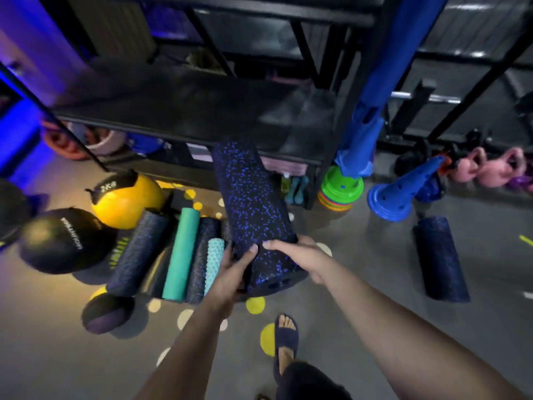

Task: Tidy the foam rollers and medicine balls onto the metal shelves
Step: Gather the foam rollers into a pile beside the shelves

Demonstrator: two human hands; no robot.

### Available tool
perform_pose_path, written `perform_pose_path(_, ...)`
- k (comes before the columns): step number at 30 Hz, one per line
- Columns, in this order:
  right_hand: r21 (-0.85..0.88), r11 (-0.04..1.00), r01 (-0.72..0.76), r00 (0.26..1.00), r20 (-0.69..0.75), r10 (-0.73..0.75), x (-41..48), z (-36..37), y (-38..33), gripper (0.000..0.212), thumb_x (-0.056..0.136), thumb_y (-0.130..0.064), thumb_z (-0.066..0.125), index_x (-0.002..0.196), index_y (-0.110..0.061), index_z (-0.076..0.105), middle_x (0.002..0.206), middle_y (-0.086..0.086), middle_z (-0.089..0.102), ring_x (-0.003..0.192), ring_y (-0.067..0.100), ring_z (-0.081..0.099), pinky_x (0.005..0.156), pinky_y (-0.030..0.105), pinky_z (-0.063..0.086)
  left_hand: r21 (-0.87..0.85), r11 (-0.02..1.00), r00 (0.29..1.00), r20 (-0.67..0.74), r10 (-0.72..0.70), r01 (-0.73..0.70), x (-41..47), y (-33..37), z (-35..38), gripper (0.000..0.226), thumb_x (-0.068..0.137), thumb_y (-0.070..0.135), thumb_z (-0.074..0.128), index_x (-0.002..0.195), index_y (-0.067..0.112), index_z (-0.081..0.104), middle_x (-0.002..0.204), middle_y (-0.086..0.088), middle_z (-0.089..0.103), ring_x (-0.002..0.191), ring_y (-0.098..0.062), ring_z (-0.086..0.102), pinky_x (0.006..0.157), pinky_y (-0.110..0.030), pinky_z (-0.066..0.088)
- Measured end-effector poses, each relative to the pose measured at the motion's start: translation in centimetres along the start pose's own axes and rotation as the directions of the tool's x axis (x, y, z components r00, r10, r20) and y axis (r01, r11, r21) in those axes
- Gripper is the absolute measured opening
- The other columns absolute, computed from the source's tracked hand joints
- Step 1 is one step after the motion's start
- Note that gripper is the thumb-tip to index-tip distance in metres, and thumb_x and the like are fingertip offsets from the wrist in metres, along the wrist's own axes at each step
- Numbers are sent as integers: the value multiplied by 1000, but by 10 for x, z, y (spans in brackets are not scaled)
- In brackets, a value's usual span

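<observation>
step: shelving speckled foam roller (253,209) | grip: left hand (233,269), right hand (300,255) clasp near end | next: slide onto metal shelf (178,111)

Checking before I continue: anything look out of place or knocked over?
Yes. One blue cone lies tipped on its side right of the shelf, and a dark foam roller lies alone on the floor nearby, apart from the roller pile.

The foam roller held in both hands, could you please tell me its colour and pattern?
The foam roller is black with blue speckles, seen in the head view.
</observation>
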State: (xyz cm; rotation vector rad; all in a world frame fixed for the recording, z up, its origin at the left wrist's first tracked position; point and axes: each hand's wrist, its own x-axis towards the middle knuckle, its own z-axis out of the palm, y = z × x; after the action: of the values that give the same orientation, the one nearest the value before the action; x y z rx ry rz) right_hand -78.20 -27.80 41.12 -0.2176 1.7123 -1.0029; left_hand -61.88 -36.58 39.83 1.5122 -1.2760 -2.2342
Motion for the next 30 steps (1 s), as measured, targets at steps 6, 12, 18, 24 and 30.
perform_pose_path(6,200,977,69,997,-49,-61,1,3,-58,66,61,-43,93,117,-16,71,101,2,79,91,21,77,87,43,61,80,987,990,-7,142,-141,14,58,-4,78,76,57,81,141,24,53,129,8,70,100,0,72,96,-35,56)
perform_pose_path(12,262,962,74,980,-198,-21,81,-45,-84,66,56,-43,95,112,-15,73,95,1,79,85,20,78,82,43,63,123,984,985,103,-142,129,92,77,48,81,60,84,75,125,39,58,116,0,75,100,-31,70,83,-50,58)
perform_pose_path(18,258,956,140,940,-339,-46,210,-122,-109,50,65,-41,92,106,-19,75,95,-5,79,85,14,77,84,38,63,-56,996,996,63,-69,73,232,107,134,64,83,52,78,131,14,60,97,-4,77,77,-16,72,96,-50,56)
perform_pose_path(24,255,934,252,895,-429,-125,343,-178,-146,58,75,-38,87,123,-14,64,106,-4,75,85,5,74,78,24,61,-173,982,996,23,86,-81,374,154,190,46,92,28,75,132,9,61,111,-6,77,93,-15,75,100,-45,56)
perform_pose_path(30,11,967,253,879,-421,-225,431,-205,-132,61,96,-13,66,148,-2,39,138,10,59,122,17,58,99,15,40,423,820,891,-59,449,-385,489,161,238,70,78,22,78,143,18,52,133,-6,60,118,-15,62,110,-28,46)
